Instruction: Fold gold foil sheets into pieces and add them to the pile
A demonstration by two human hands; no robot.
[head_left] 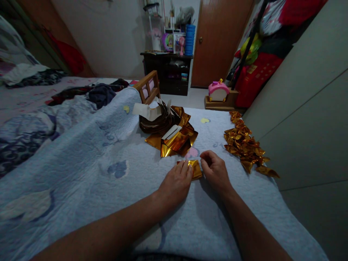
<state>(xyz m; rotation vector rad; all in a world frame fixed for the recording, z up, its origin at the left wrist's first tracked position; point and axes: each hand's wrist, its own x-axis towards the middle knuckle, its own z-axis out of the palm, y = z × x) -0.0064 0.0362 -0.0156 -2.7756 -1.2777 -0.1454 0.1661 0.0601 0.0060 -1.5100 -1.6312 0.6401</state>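
A small folded piece of gold foil paper [195,167] lies on the pale blue quilt [108,181] in front of me. My left hand [176,184] rests on its left part, fingers flat and pressing down on it. My right hand [214,170] sits at its right edge with the fingers curled, pinching the paper's side. Beyond the hands lies a loose stack of gold foil sheets [176,139].
A row of several folded gold paper pieces [244,145] runs along the quilt's right side by a grey wall. A dark round bundle with white paper [154,117] stands behind the sheets. Clothes lie on the bed at left. A wooden door, dark cabinet and toys are at the back.
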